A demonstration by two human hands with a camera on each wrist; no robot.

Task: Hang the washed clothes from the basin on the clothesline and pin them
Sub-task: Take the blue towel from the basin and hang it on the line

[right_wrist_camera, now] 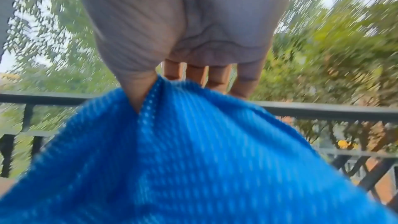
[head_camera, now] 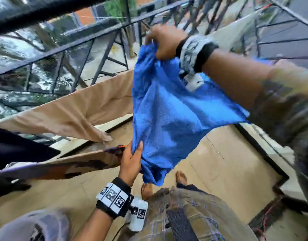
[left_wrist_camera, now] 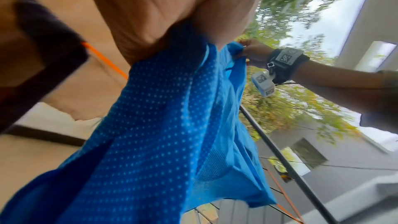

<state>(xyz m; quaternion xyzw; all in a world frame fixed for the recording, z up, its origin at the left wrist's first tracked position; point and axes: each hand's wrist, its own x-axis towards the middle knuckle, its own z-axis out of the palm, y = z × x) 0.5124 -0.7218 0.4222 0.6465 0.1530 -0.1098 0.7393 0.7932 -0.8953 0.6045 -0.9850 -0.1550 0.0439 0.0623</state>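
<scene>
Both hands hold a blue mesh cloth [head_camera: 169, 108] in the air over the balcony floor [head_camera: 224, 164]. Right hand [head_camera: 164, 42], raised toward the railing [head_camera: 90, 44], has its fingers curled round a bunched top edge of the cloth; the right wrist view shows the thumb and fingers [right_wrist_camera: 194, 76] pinching the fabric, with the railing bar behind. Left hand [head_camera: 131, 161], lower and nearer the body, grips the cloth's lower edge with the thumb laid on the front of the fabric. The cloth hangs stretched between the two hands, not on any line.

To the left, a tan cloth [head_camera: 71, 112] is already draped, running from the left edge toward the blue cloth, with its near end just behind it. Below it hangs a brown patterned cloth [head_camera: 76, 166], and a dark garment [head_camera: 19, 148] sits at the far left. An orange line [left_wrist_camera: 105, 60] shows in the left wrist view, running under the dark garment and the tan cloth, just beside the left hand. Another pale cloth [head_camera: 236, 30] hangs at the upper right, behind the right wrist. Bare feet [head_camera: 182, 177] stand on the floor below the blue cloth. Trees and a building lie beyond the railing. The basin and pins are out of view.
</scene>
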